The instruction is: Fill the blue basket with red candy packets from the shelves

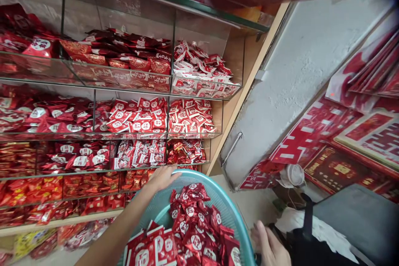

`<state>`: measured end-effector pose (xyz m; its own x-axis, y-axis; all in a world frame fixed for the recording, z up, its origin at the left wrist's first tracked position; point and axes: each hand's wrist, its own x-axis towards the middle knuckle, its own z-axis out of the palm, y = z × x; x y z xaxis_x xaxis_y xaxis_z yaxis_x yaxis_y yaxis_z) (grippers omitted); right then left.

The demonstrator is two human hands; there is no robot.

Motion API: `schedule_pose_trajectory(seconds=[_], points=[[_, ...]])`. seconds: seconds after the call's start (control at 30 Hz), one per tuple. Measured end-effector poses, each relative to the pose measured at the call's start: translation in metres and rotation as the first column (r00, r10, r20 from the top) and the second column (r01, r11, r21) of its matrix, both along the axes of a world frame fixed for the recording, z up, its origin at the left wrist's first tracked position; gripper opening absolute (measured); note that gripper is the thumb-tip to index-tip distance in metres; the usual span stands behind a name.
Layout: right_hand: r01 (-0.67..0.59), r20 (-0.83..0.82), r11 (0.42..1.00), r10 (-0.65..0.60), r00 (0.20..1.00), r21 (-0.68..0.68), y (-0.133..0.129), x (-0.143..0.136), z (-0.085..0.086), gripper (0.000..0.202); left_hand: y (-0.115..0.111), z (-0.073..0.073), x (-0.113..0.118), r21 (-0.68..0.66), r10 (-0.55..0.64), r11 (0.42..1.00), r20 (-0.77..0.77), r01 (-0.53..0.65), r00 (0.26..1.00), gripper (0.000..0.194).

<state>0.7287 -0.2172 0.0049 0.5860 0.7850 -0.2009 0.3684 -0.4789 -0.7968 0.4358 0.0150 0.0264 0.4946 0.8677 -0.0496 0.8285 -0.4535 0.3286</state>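
Observation:
A teal plastic basket [229, 199] is at the bottom middle, holding many small red packets [195, 232] with white labels. My left hand [163, 178] reaches over the basket's far left rim, close to the lower shelf compartments; its fingertips point right and whatever it may grip is unclear. Beside the basket's right rim is my right hand [269, 243], thumb up and fingers partly hidden and blurred.
Glass-fronted shelves [131, 135] of red packets fill the left and centre. A wooden side panel [246, 99] and a pale wall [289, 62] stand to the right. Red printed decorations [307, 133], a white roll [294, 174] and a black bag [311, 241] are at the right.

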Motion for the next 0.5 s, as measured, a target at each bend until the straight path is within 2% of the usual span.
schedule_pose_trajectory(seconds=[0.1, 0.17, 0.23, 0.3, 0.4, 0.5], points=[[-0.136, 0.214, 0.979, 0.102, 0.972, 0.153, 0.050, 0.000, 0.017, 0.038, -0.001, 0.002, 0.001, 0.014, 0.033, 0.999, -0.014, -0.033, 0.999, 0.057], [-0.274, 0.299, 0.925, 0.192, 0.935, 0.264, 0.090, -0.014, 0.027, 0.037, 0.000, 0.005, 0.001, 0.024, 0.051, 0.998, -0.030, -0.050, 0.998, 0.058], [-0.419, 0.390, 0.867, 0.300, 0.871, 0.270, 0.133, -0.033, 0.036, 0.033, 0.001, 0.009, 0.001, 0.033, 0.056, 0.998, -0.048, -0.054, 0.997, 0.059], [-0.508, 0.502, 0.851, 0.383, 0.775, 0.135, 0.176, -0.054, 0.041, 0.028, 0.003, 0.012, 0.002, 0.042, 0.048, 0.998, -0.056, -0.046, 0.997, 0.059], [-0.460, 0.645, 0.875, 0.440, 0.625, -0.151, 0.232, -0.075, 0.041, 0.026, 0.006, 0.014, 0.003, 0.047, 0.056, 0.997, -0.060, -0.053, 0.997, 0.058], [-0.413, 0.671, 0.873, 0.472, 0.573, -0.261, 0.268, -0.082, 0.035, 0.027, 0.006, 0.015, 0.004, 0.032, 0.086, 0.996, -0.057, -0.084, 0.995, 0.057]])
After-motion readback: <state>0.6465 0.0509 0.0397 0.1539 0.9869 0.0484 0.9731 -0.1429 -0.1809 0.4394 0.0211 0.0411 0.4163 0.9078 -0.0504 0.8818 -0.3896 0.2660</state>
